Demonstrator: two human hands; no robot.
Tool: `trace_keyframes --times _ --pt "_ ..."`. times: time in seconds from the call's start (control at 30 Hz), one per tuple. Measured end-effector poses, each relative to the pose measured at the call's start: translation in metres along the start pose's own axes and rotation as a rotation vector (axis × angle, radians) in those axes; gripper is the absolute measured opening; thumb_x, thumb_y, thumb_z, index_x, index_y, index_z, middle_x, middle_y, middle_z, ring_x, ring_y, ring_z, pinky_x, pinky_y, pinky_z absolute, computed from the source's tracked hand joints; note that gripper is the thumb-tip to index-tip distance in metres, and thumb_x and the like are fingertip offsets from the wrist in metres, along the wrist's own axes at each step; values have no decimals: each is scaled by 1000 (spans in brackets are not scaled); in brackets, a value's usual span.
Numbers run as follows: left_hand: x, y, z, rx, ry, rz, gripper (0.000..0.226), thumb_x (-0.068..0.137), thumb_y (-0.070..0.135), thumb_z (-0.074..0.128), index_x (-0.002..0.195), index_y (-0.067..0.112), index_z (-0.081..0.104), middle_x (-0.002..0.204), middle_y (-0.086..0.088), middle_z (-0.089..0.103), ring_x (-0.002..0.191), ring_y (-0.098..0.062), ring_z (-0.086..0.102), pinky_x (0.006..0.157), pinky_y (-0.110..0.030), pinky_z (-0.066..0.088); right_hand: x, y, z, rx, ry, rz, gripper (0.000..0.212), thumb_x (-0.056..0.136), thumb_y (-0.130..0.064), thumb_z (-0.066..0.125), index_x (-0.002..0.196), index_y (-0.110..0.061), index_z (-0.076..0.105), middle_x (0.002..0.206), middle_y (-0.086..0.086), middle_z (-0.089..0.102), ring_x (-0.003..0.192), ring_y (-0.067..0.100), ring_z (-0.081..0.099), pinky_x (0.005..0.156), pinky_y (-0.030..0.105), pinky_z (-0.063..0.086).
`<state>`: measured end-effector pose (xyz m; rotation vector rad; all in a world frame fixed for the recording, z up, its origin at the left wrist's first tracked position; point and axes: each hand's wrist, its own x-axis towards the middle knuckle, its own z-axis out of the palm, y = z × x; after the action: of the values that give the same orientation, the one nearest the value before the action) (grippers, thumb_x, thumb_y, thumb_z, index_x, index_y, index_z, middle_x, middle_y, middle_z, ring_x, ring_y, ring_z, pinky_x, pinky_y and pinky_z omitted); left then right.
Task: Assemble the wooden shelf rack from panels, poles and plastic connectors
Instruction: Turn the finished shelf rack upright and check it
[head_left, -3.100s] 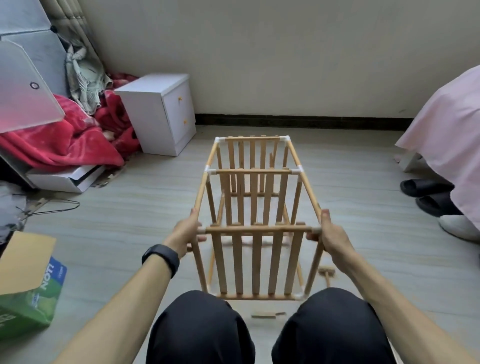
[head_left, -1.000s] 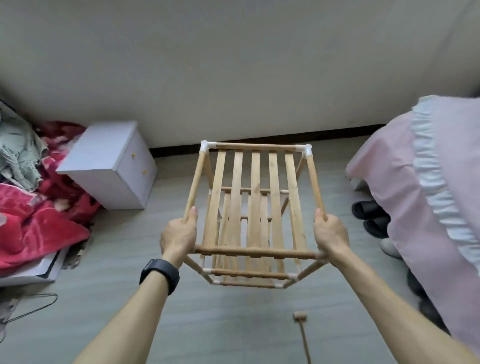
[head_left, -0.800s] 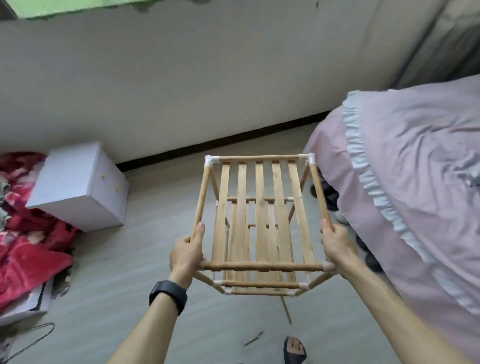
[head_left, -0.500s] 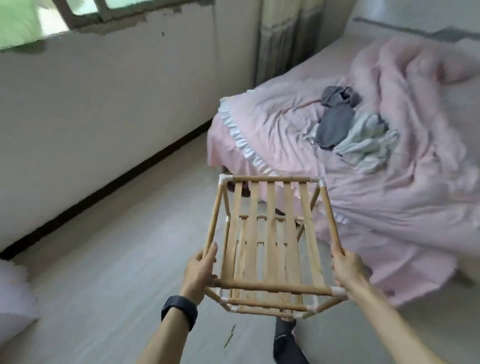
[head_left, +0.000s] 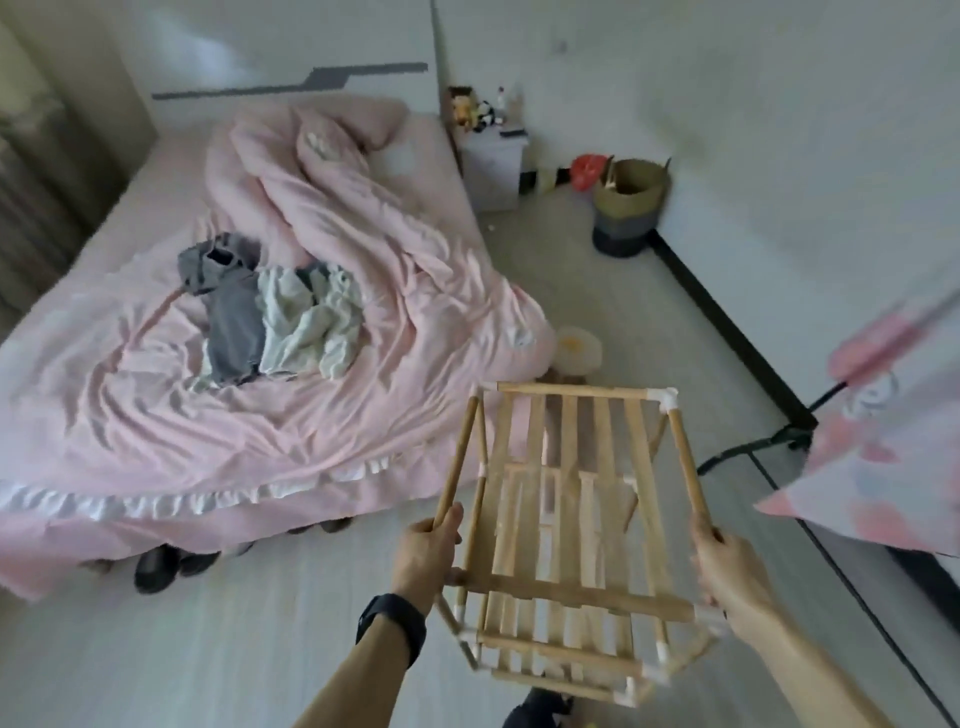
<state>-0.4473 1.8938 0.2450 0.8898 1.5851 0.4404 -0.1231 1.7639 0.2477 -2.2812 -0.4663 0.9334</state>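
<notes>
The rack (head_left: 571, 592) hung in the air at about 5 o'clock in the view, lifted off the floor (head_left: 208, 649) and tipped so its slatted top faced the camera. White connectors (head_left: 667, 399) capped its corners.

The left hand (head_left: 423, 553) gripped the left pole (head_left: 457, 457) near its close end, with fingers (head_left: 451, 519) curled round the wood. It wore a black watch (head_left: 392, 626) on the wrist. The right hand (head_left: 730, 571) gripped the right pole (head_left: 688, 462) the same way, at the rack's 3 o'clock side.

A bed (head_left: 156, 415) with pink covers filled the view from 9 to 11 o'clock, and grey and white clothes (head_left: 275, 317) lay bunched on it. Dark shoes (head_left: 156, 564) showed under its near edge at 8 o'clock. A white nightstand (head_left: 493, 166) stood at 12 o'clock beside the bed's head. A basket (head_left: 628, 208) stood by the wall at 1 o'clock. A pink patterned cloth (head_left: 883, 457) hung in at 3 o'clock.
</notes>
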Motion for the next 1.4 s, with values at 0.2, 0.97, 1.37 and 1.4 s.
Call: trace_keyframes --times 0.2,0.97,1.37,1.4 --pt "53 109 127 175 -99 64 41 92 48 66 82 9 72 60 3 60 33 -8 54 32 -16 36 78 -13 -83 39 156 117 57 104 -54 38 67 -12 45 48 2 43 46 22 48 51 29 37" --pt "383 524 497 446 -277 221 43 82 62 70 71 20 76 60 4 66 57 -19 61 59 -29 53 509 -240 -205 360 412 215 44 104 -47 46 74 -15 47 56 -2 40 52 17 43 57 33 40" --pt "530 690 715 604 -281 330 48 82 70 65 75 24 76 75 5 72 73 -19 68 59 -29 51 772 -294 -259 483 456 301 39 104 -43 50 77 -15 50 63 3 42 60 20 45 63 36 44" --pt "542 697 732 626 -281 329 47 84 69 64 76 24 76 77 5 72 75 -18 68 60 -29 51 794 -294 -262 477 452 319 39 103 -43 50 76 -15 50 62 2 40 59 18 44 62 35 43"
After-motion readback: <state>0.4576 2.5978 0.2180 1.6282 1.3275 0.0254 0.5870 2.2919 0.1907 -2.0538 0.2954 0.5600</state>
